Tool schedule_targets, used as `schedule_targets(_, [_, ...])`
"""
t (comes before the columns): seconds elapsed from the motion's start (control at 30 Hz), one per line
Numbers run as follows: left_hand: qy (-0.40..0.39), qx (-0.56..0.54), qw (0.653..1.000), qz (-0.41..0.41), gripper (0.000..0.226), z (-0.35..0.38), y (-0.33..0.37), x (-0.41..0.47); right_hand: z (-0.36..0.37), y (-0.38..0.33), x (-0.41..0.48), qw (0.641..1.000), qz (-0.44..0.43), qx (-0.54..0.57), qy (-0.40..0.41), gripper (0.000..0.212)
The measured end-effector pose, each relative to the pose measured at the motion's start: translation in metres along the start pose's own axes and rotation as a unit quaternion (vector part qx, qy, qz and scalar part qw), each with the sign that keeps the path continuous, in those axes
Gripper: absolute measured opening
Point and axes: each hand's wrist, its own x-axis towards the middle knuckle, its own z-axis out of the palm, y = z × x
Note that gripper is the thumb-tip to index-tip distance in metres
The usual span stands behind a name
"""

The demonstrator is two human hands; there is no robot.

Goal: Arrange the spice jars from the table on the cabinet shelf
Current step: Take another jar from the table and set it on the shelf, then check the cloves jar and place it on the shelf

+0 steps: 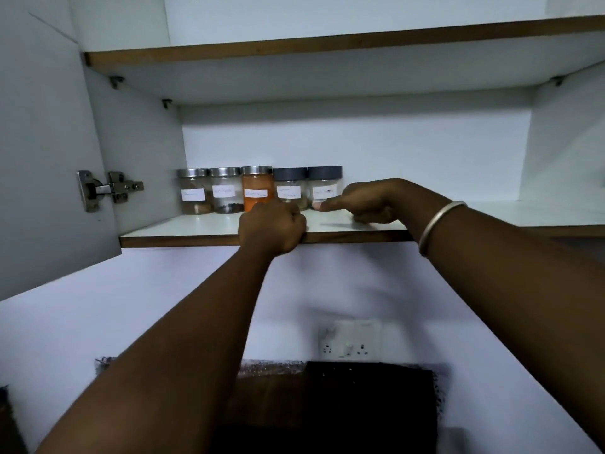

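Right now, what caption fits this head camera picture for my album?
Five labelled glass spice jars in a row on the white cabinet shelf, right hand touching the last.

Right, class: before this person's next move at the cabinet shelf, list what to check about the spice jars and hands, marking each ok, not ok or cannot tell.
1. Five spice jars upright in one row on the cabinet shelf: ok.
2. Every lid on, labels facing out: ok.
3. Right hand forefinger touching the rightmost grey-lidded jar: cannot tell.
4. Left hand holds no jar: ok.
5. Bare shelf space right of the row: ok.
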Motion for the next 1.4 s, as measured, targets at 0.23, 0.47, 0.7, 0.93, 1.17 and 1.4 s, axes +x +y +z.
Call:
schedule_targets(0.23, [0.011, -0.22, 0.973, 0.075, 0.033, -0.021, 0.009, -0.055, 0.074, 0.035, -0.114, 0.967, -0.145, -0.076, 0.197, 0.043])
schedule_targets(0.47, [-0.038, -0.39, 0.913, 0.114, 0.043, 0.018, 0.054, -0.242, 0.213, 0.139, -0.198, 0.939, -0.198, 0.011, 0.282, 0.021])
schedule_targets(0.7, [-0.253, -0.404, 0.879, -0.016, 0.049, 0.096, 0.043, -0.445, 0.369, 0.271, -0.268, 0.977, -0.181, 0.014, 0.108, 0.013])
schedule_targets(0.93, [-0.464, -0.344, 0.816, -0.025, 0.084, 0.135, 0.037, -0.556, 0.448, 0.359, -0.307, 0.954, -0.111, -0.253, -0.117, 0.072])
schedule_targets(1.17, [-0.519, -0.273, 0.809, -0.046, 0.093, 0.153, 0.035, -0.58, 0.467, 0.38, -0.302, 0.935, -0.029, -0.306, -0.176, 0.095])
schedule_targets(1.4, [-0.481, -0.334, 0.806, -0.082, 0.1, 0.15, 0.027, -0.57, 0.438, 0.357, -0.282, 0.958, -0.001, -0.239, -0.156, 0.066])
